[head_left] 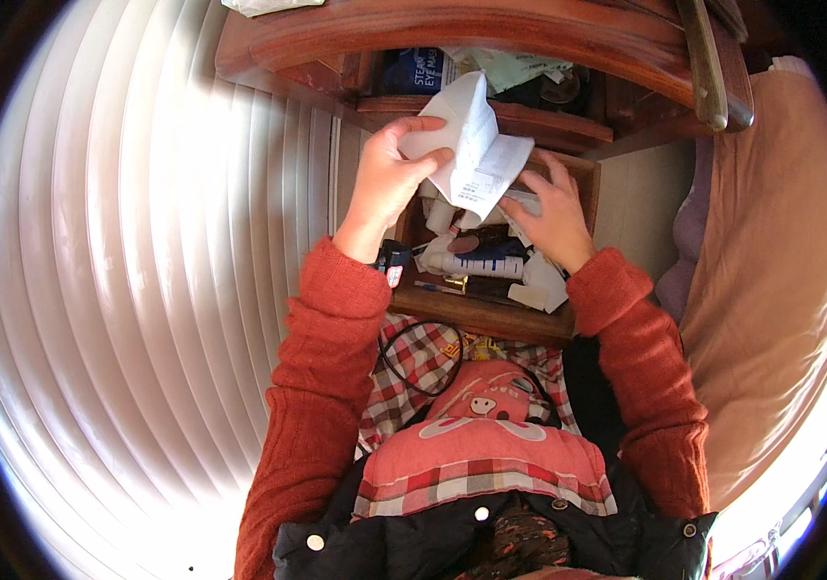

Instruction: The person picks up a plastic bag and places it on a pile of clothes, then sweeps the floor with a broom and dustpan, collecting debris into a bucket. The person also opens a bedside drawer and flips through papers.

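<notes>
Blinds [143, 290]: I read a wall of white vertical slats that fills the left half of the head view.
Bedding [771, 290]: a tan cover runs down the right edge, well apart from both hands.
Cabinet [491, 29]: dark wooden furniture across the top, with a shelf of loose items under its upper board.
Drawer [491, 314]: open, pulled toward me, its front wall just above the checked cloth on my lap; it is packed with clutter.
Left hand [389, 184]: raised over the drawer's left side. Grip state: thumb and fingers pressed together on the left edge of the paper sheet.
Right hand [554, 217]: lower, inside the drawer at its right side, fingers spread flat on the contents. I cannot tell whether it grasps anything beneath the palm.
Paper sheet [476, 145]: white, creased, folded. It hangs above the drawer's rear half, between the two hands.
Key relation: the sheet extends to the right of and upward from the left grip; its long axis runs from upper left to lower right, and its lower right corner ends just beside the right hand's fingertips. The left hand is the one in contact; the right is near but apart.
White tube [476, 261]: lies crosswise in the drawer, below the sheet.
</notes>
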`<state>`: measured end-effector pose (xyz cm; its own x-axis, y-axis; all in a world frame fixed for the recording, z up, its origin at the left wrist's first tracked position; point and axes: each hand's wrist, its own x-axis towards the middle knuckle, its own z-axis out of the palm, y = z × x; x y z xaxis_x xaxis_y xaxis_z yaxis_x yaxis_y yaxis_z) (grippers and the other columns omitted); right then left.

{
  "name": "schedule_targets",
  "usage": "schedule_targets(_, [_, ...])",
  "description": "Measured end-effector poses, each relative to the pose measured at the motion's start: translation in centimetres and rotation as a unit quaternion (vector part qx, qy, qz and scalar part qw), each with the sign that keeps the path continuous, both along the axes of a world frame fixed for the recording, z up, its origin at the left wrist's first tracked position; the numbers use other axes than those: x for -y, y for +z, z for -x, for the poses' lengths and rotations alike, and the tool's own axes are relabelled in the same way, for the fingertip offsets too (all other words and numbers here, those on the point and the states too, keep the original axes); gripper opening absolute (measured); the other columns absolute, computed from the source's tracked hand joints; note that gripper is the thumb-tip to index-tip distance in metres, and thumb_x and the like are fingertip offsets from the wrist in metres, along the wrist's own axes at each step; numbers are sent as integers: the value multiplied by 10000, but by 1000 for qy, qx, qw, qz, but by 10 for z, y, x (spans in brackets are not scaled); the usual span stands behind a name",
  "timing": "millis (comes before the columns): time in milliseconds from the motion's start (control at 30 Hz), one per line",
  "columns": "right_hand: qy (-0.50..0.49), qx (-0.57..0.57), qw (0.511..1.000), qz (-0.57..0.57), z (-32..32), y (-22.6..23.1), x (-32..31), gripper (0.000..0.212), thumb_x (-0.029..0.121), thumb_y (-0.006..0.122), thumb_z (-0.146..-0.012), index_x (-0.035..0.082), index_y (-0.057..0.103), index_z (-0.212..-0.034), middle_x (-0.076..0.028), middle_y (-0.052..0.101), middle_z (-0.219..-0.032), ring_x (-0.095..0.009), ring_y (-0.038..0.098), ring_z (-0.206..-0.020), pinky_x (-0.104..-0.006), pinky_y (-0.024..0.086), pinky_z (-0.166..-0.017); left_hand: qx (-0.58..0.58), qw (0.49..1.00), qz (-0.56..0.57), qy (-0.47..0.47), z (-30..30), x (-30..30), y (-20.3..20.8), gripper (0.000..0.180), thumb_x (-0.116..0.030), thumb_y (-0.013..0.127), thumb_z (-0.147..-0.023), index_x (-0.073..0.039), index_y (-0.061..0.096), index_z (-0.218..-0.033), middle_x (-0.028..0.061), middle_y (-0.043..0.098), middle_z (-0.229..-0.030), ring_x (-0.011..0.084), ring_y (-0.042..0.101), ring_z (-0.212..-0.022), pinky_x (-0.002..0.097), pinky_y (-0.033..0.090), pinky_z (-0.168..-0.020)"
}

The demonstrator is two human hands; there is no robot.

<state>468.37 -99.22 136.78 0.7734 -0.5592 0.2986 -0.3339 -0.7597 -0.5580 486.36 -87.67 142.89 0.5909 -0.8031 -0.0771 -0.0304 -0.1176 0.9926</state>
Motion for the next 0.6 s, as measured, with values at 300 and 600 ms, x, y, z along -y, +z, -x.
schedule_targets(300, [73,152,979,-114,1,32,-2,401,273,621,-803,-13,527,-1067,-222,454,-1243,-392,425,-1158,-446,350,-976,277,959,-50,14,16,3,3,348,-37,709,-690,-25,610,-1024,103,595,-1008,174,583,-902,287,467,-792])
schedule_targets(600, [94,58,964,-242,0,28,-6,542,435,603,-827,-30,523,-1094,-245,564,-1056,-419,540,-1009,-439,431,-861,200,979,-31,-37,26,9,3,336,-13,710,-703,-31,603,-1021,58,557,-970,141,570,-874,267,485,-727])
